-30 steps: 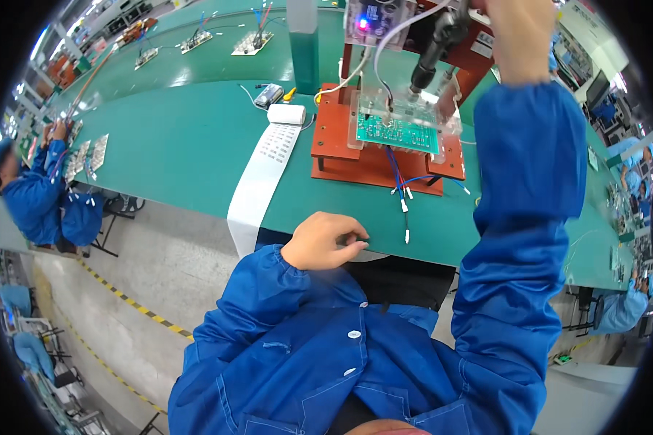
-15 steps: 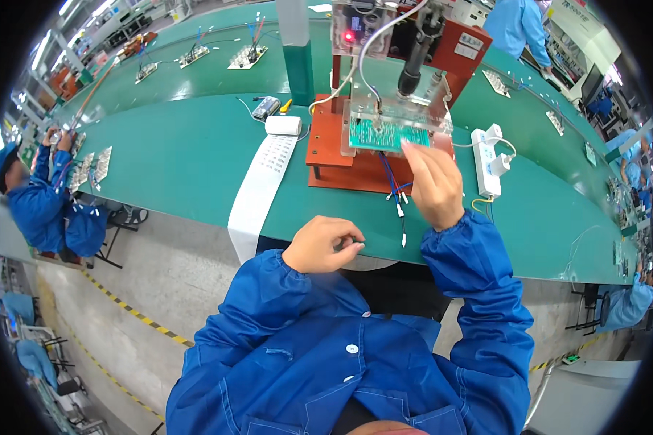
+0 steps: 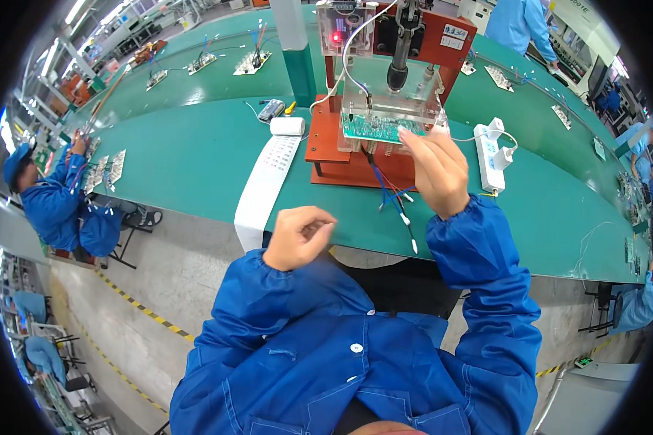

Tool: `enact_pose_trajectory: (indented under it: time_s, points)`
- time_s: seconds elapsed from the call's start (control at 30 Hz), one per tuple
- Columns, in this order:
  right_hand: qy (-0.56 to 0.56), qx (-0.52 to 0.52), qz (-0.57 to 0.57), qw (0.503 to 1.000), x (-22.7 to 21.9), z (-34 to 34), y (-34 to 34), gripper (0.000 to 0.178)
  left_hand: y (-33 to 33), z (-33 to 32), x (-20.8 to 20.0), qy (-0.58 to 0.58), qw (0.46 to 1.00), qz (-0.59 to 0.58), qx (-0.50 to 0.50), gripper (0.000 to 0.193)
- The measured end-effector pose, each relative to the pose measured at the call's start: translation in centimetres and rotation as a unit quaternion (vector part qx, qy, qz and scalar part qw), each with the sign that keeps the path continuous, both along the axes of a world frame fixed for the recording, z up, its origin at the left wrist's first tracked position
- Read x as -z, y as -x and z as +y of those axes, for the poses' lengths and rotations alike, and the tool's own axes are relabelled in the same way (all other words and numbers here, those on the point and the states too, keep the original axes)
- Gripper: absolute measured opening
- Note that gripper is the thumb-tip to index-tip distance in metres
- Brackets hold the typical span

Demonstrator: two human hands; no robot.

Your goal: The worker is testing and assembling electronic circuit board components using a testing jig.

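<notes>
A green circuit board sits tilted in a clear plastic test fixture on a red stand. My right hand is closed at the board's right front corner, its thumb and fingertips pinching the edge. Red, blue and white-tipped wires hang below the board onto the green table. My left hand hovers off the table's front edge, fingers curled in and the thumb pressed to them. Whatever it may hold is hidden.
A paper label roll trails its strip over the table's front edge. At the right lies a white power strip. A small grey device rests behind the roll. Beyond runs a line with wired boards. A co-worker sits at left.
The board has tipped in the fixture, showing more of its components, with my right hand still at its corner. My left hand has drawn slightly left, its fingers more tightly curled.
</notes>
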State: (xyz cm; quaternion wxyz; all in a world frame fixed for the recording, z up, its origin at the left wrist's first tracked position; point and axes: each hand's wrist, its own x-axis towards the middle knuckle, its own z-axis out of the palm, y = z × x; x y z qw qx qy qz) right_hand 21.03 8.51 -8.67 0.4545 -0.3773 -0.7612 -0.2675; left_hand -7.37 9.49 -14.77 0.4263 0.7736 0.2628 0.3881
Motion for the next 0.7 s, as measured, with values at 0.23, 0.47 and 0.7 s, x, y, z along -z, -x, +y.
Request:
enact_pose_trajectory:
  time_s: [0.23,0.47,0.7]
  points:
    - [0.373,-0.065,0.325,0.867,-4.8,-5.3,2.1,0.043,1.7,-0.6,-2.7,-0.257,0.962,0.029,-0.088,0.094]
    - [0.656,-0.121,0.452,0.592,3.4,-3.9,0.4,0.049,-2.0,-0.2,-0.9,-0.252,0.941,0.214,0.079,0.107]
    - [0.484,0.036,0.328,0.810,5.8,-7.6,-1.0,0.021,-2.9,1.0,0.8,-0.191,0.959,0.192,0.089,0.093]
